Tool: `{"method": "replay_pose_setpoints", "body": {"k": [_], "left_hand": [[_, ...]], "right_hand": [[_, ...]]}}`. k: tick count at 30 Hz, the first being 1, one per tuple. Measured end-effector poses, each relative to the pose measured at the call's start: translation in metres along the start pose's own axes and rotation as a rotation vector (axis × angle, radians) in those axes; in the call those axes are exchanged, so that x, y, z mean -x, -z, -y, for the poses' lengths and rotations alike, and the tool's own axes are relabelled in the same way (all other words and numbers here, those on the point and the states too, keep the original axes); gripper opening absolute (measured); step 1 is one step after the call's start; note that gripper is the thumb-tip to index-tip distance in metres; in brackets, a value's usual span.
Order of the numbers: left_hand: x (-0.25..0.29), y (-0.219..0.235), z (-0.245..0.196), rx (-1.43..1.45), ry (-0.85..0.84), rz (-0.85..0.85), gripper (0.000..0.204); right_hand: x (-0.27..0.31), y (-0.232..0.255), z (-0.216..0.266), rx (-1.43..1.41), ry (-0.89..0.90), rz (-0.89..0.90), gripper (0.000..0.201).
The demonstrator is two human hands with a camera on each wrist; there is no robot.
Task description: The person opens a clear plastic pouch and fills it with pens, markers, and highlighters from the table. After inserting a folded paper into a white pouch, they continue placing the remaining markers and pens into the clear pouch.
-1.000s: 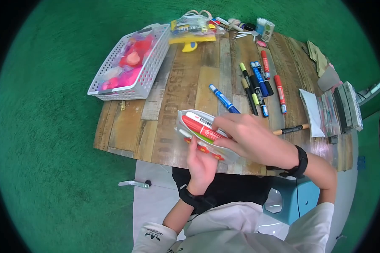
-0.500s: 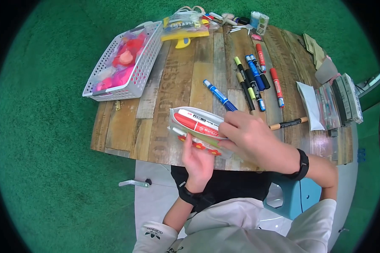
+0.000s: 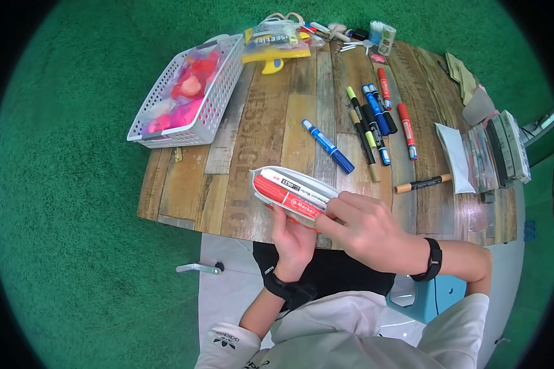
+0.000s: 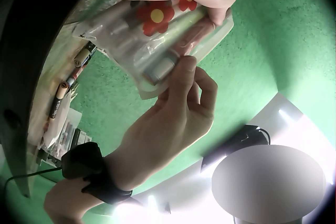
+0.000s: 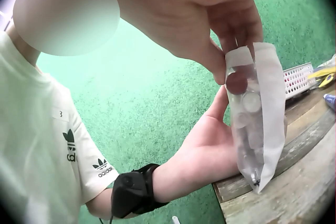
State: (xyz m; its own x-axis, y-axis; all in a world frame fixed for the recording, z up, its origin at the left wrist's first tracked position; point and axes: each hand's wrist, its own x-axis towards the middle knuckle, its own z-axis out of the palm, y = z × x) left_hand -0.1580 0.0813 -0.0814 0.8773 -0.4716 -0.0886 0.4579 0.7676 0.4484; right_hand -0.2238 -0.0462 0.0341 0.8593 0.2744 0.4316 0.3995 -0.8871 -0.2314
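Observation:
A clear pouch with red flowers [image 4: 156, 18] is held above the table's near edge, its mouth up. Inside lie a red marker [image 3: 271, 189] and a white marker [image 3: 311, 195], with more pens seen through the plastic. The left hand [image 3: 294, 246] grips the pouch from below, its thumb on the near side. At the pouch's right end the right hand [image 3: 375, 234] pinches the near rim between thumb and fingers. In the right wrist view round marker ends [image 5: 251, 101] show through the plastic.
Beyond the pouch lie a blue marker [image 3: 328, 146], several other markers and a brown-capped pen [image 3: 423, 183]. A white basket [image 3: 204, 132] stands at the left, a yellow-edged bag [image 3: 277, 56] at the back, and boxes [image 3: 512, 147] at the right.
The right hand has moved slightly right and down along the pouch's rim. The pouch has tilted so that its flowered side shows less. The blue marker's far end is now uncovered.

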Motion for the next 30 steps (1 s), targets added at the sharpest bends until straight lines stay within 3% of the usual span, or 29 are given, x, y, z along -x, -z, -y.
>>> {"method": "replay_pose_setpoints", "body": {"k": [4, 9, 16, 24, 30], "left_hand": [[-0.001, -0.001, 0.0, 0.028, 0.003, 0.017, 0.049], [-0.002, -0.011, -0.004, 0.013, 0.042, 0.0, 0.051], [-0.003, -0.013, -0.004, -0.044, 0.016, 0.054, 0.051], [-0.004, 0.001, 0.0, -0.099, -0.02, 0.081, 0.053], [0.0, 0.006, 0.001, -0.033, -0.002, 0.094, 0.055]], "right_hand": [[0.0, -0.006, -0.005, -0.173, -0.069, -0.11, 0.016], [-0.001, -0.002, -0.019, -0.252, -0.197, -0.067, 0.014], [-0.009, 0.0, -0.024, -0.394, -0.245, -0.004, 0.009], [-0.004, -0.001, -0.019, -0.199, -0.11, 0.016, 0.014], [-0.004, 0.001, -0.009, -0.268, -0.018, -0.008, 0.015]]}}
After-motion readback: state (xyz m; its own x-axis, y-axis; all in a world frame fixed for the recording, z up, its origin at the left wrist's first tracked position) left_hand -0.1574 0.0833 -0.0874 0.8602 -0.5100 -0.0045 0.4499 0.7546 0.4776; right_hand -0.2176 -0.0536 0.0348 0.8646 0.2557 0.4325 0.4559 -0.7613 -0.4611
